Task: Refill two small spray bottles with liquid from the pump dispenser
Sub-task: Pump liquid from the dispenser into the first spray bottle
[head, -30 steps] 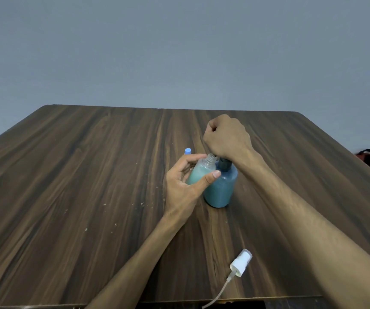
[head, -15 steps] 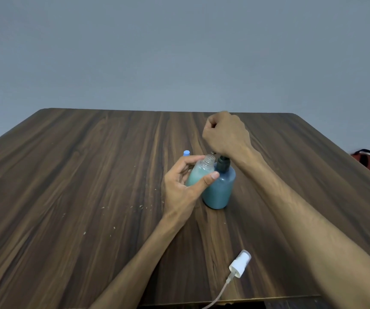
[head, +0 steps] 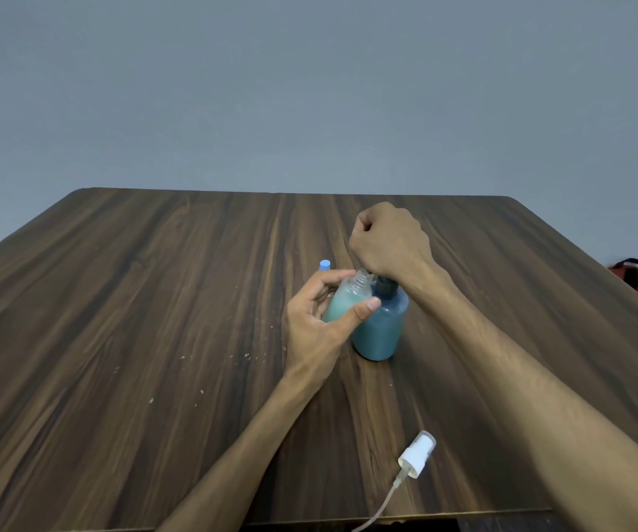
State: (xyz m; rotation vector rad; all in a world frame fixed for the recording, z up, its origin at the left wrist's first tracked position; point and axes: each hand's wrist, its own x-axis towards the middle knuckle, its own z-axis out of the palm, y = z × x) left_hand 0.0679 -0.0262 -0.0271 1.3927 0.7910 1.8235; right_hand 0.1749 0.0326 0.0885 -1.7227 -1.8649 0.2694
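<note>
Two hands work on a table [head: 156, 301]. Left hand [head: 319, 320] grips an uncapped bottle [head: 348, 301]; right hand [head: 388, 240] fists over the dispenser [head: 381, 332] pump.

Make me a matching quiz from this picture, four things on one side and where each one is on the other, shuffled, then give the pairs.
1. small spray bottle
2. pump dispenser
3. white spray head
4. blue cap

A. lying at the near table edge
B. held in the left hand
C. peeking out behind the left hand's fingers
D. standing under the right hand

Pairs: 1-B, 2-D, 3-A, 4-C
</note>
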